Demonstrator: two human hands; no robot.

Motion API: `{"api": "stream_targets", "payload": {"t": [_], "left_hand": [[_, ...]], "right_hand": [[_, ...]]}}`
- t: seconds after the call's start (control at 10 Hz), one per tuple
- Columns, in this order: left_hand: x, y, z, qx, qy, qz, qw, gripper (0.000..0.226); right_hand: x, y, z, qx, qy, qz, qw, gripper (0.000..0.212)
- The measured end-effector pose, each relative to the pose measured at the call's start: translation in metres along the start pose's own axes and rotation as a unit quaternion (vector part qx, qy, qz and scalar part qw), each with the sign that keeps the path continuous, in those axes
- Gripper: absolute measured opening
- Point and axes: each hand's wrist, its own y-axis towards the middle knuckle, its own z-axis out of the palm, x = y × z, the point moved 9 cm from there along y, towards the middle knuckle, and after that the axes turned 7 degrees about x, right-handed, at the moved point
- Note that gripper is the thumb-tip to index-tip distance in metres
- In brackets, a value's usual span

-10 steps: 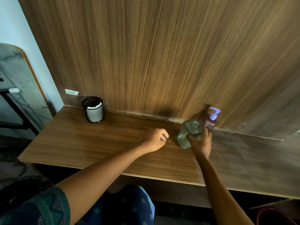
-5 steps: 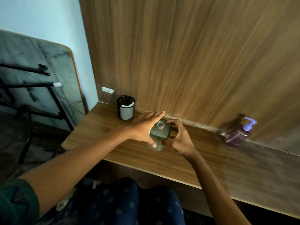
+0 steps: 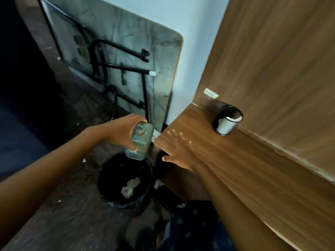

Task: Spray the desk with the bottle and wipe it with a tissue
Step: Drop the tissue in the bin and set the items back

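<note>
— Head view: left hand (image 3: 119, 132) wrapped tight around clear square capless bottle (image 3: 139, 141), off the brown wooden desk (image 3: 226, 151), above the round black bin (image 3: 125, 180).
— Right hand (image 3: 178, 153)?
— Blurry, fingers spread, holding nothing.

- Your wooden bench (image 3: 235, 160) runs along the panelled wall.
- On it, near the back left corner, you have a black mesh cup (image 3: 227, 120) with something white inside.
- Your floor (image 3: 72, 205) carries a dark bin (image 3: 125, 180) holding white scraps, just beside the bench end.

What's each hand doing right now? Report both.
Left hand: closed on the clear bottle, above the bin.
Right hand: open, fingers spread, empty.
</note>
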Motion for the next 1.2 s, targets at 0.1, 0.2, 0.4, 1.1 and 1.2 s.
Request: {"api": "stream_targets", "payload": {"t": [0.1, 0.2, 0.4, 1.1, 1.2], "left_hand": [[0.07, -0.001, 0.028, 0.012, -0.03, -0.059, 0.998, 0.089], [0.124, 0.013, 0.082, 0.032, -0.052, -0.116, 0.991, 0.092], [0.192, 0.056, 0.203, 0.073, -0.059, -0.226, 0.97, 0.09], [0.229, 0.114, 0.374, 0.151, -0.168, -0.352, 0.908, 0.069], [0.22, 0.118, 0.33, 0.111, -0.128, -0.336, 0.927, 0.052]], "right_hand": [[0.005, 0.042, 0.018, 0.003, -0.201, 0.007, 0.98, 0.087], [-0.006, 0.059, 0.034, 0.021, -0.231, 0.042, 0.972, 0.079], [-0.015, 0.069, 0.041, 0.019, -0.236, 0.047, 0.97, 0.087], [-0.014, 0.074, 0.038, 0.06, -0.208, 0.034, 0.976, 0.098], [-0.013, 0.073, 0.036, 0.071, -0.193, 0.046, 0.977, 0.099]]}}
